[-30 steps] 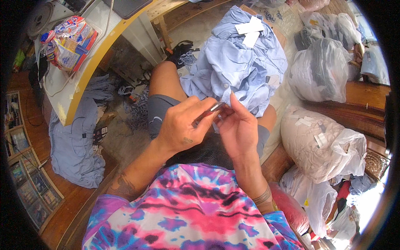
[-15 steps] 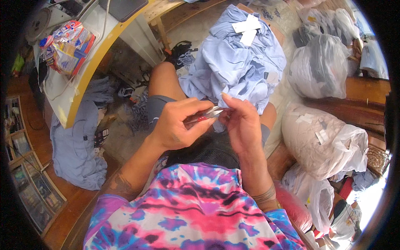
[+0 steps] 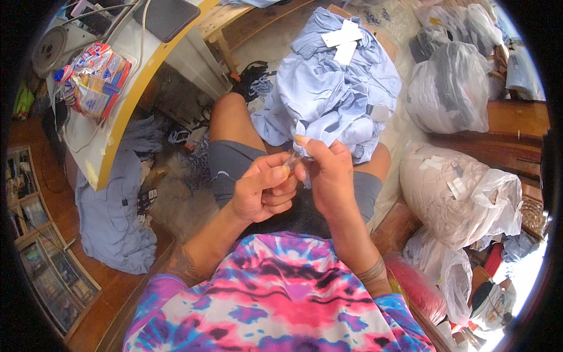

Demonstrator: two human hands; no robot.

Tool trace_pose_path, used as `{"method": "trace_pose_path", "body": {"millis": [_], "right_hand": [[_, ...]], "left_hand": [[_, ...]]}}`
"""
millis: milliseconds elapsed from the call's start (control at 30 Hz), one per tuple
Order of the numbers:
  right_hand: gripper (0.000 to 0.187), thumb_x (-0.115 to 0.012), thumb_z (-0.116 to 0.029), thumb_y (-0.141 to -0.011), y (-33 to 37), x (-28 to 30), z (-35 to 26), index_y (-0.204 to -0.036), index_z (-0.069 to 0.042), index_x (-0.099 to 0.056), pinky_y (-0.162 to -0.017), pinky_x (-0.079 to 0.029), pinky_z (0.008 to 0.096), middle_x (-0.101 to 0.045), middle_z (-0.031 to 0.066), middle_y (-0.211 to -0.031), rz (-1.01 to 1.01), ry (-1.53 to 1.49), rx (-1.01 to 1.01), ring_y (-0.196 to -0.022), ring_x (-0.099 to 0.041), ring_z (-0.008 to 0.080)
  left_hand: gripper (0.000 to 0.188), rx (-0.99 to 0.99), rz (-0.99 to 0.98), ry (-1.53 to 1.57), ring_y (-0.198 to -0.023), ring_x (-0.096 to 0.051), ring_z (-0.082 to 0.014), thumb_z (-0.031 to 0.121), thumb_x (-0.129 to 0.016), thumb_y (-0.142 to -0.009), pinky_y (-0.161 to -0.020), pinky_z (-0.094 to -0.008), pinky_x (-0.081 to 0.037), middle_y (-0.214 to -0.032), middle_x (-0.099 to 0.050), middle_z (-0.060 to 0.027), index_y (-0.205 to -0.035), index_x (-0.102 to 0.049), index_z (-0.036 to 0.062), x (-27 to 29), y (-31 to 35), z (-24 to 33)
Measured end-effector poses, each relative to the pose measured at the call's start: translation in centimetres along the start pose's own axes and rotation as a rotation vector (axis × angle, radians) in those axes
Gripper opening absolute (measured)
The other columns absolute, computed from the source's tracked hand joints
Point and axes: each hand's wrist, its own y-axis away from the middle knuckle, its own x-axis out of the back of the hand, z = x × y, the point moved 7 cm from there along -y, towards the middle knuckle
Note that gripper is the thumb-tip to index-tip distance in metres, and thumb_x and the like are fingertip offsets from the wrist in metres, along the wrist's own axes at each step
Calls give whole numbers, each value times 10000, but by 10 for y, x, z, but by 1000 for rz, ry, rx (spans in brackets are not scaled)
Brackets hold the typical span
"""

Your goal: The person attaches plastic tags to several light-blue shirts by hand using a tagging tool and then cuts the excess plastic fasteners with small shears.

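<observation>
I see the two hands working close together, just above the wearer's lap; the left hand (image 3: pixel 267 189) is curled, thumb and forefinger pinched on a small pale sliver (image 3: pixel 292 158), too blurred for me to name; the right hand (image 3: pixel 327 170) is beside it, its thumb pressed against the near edge of a light blue garment (image 3: pixel 319 82), cloth gathered under the thumb tip.

That garment lies bunched in front of the wearer, between the bare knees and reaching beyond them; two white hang tags (image 3: pixel 342 39) lie crossed near its far end; below the hands I have the grey shorts (image 3: pixel 234 166), and nearest me the tie-dye shirt (image 3: pixel 275 293).

Off to the left, a white table (image 3: pixel 76 126) with a yellow edge carries a crumpled, printed plastic package (image 3: pixel 94 82); a heap of grey-blue cloth (image 3: pixel 114 217) lies beneath that edge; to the right I see a clear bag of dark cloth (image 3: pixel 450 88), and nearer, a bulging bag of beige cloth (image 3: pixel 443 193).
</observation>
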Motion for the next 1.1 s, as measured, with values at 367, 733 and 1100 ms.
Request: {"method": "trace_pose_path", "body": {"millis": [367, 733, 1100], "right_hand": [[422, -726, -302, -976, 3, 28, -7, -656, -38, -649, -524, -322, 237, -587, -39, -602, -60, 328, -40, -542, -475, 46], [380, -715, -53, -903, 19, -12, -77, -1280, -17, -679, -1061, -430, 415, -708, 137, -1137, -396, 819, 785, -1163, -624, 309], [322, -738, 7, -861, 27, -13, -89, -1177, -56, -735, -739, -537, 337, -701, 121, -989, -377, 975, 754, -855, -683, 260]], "left_hand": [[433, 23, 9, 82, -444, -232, -24, 376, -578, -1049, -391, -222, -212, -709, -381, 22, -1197, -546, -29, -3, -3, 9], [372, 57, 9, -166, -456, -255, -15, 331, -595, -1051, -397, -200, -232, -721, -431, 22, -1176, -594, -18, -22, -11, 25], [355, -134, 215, -850, -611, -453, -30, 214, -707, -968, -514, -199, -363, -900, -622, -22, -1195, -620, -45, -38, 0, 52]]}}
